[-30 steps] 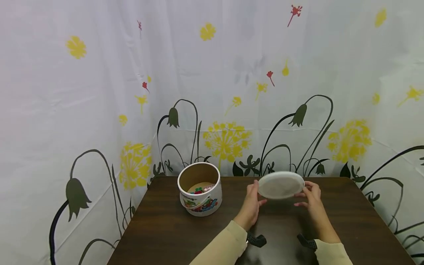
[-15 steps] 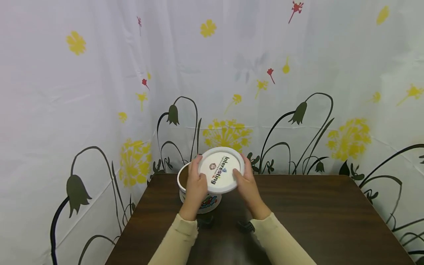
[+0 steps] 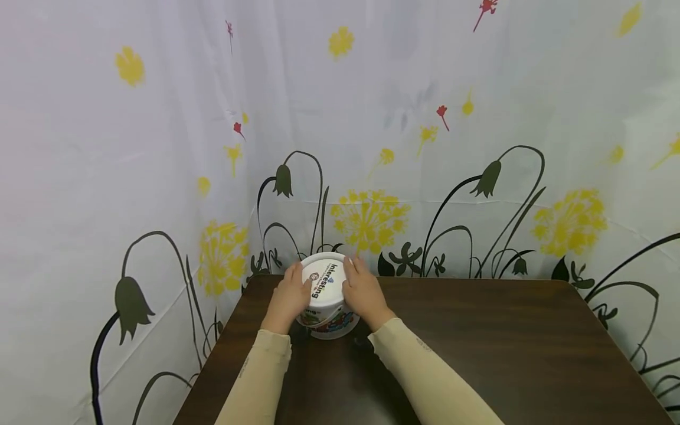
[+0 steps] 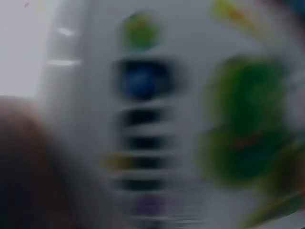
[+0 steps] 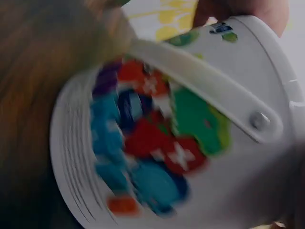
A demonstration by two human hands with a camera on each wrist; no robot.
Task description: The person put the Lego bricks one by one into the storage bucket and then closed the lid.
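Note:
A round white lid (image 3: pixel 328 282) printed "Interesting" lies over the mouth of a white bucket (image 3: pixel 336 322) with colourful pictures. My left hand (image 3: pixel 289 298) holds the lid's left side, and my right hand (image 3: pixel 366 293) grips its right side. Fingers wrap its edge on both sides. In the right wrist view, the bucket's printed wall (image 5: pixel 248 186) fills most of the picture, with its white handle (image 5: pixel 209 86) hanging across the print. Close up and blurred, the bucket wall (image 4: pixel 190 28) also fills the left wrist view. The bucket's inside is hidden under the lid.
The bucket stands toward the back left of a dark brown wooden table (image 3: pixel 494 348). Behind the table hangs a white curtain (image 3: pixel 404 71) with printed flowers. Cream sleeves (image 3: pixel 255 378) cover both forearms.
Both hands have brought the lid from the right side leftward over the bucket, turning its printed face up, then down onto the bucket's mouth. The bucket's contents have gone out of sight.

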